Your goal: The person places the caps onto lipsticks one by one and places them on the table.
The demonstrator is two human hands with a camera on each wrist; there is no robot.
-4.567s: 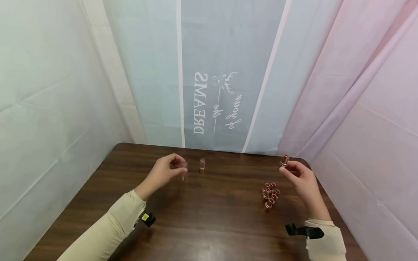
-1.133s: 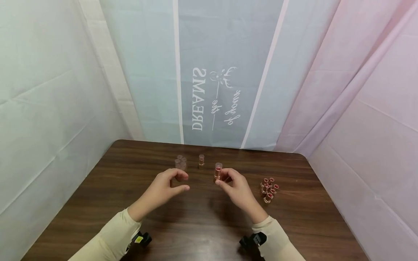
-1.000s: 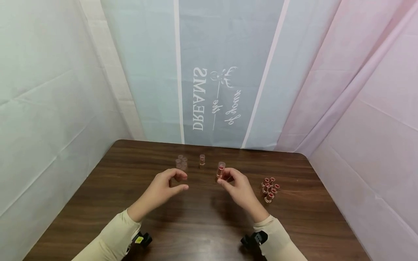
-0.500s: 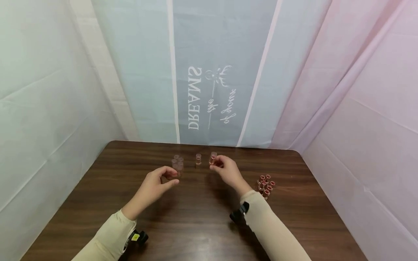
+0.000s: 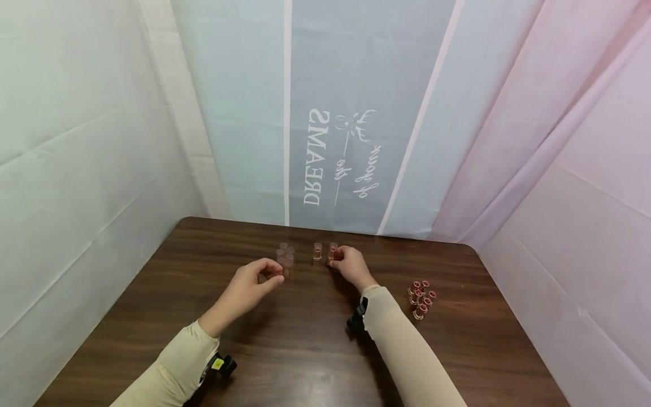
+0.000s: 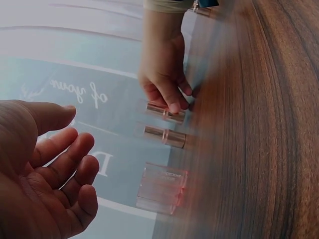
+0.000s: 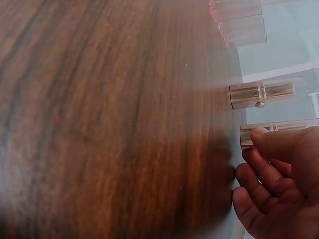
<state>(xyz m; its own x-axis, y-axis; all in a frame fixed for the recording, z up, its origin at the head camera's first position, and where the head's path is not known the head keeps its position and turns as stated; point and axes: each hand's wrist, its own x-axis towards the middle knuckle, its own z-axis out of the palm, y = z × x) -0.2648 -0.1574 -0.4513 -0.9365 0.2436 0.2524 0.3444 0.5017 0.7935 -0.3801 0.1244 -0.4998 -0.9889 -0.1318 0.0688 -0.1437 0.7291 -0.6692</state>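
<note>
My right hand point(image 5: 352, 265) pinches the lower part of a capped lipstick point(image 5: 333, 249), rose-gold below and clear on top, between thumb and fingers. It stands upright at the tabletop, right beside another capped lipstick point(image 5: 317, 252). In the right wrist view my thumb lies across the metallic base of the held lipstick point(image 7: 246, 136). My left hand point(image 5: 244, 293) hovers with loosely bent fingers and nothing in it, just in front of a cluster of clear caps point(image 5: 285, 255). The left wrist view shows these pinkish transparent caps point(image 6: 162, 189) packed together.
Several uncapped lipsticks point(image 5: 420, 301) with red tips stand grouped on the right of the dark wooden table point(image 5: 305, 345). A printed curtain point(image 5: 351, 68) hangs behind the table's far edge, with pale fabric at both sides.
The right hand brought an uncapped lipstick from the right to the middle, where it gained a clear cap, then carried it back beside the other one. The left hand no longer holds a cap.
</note>
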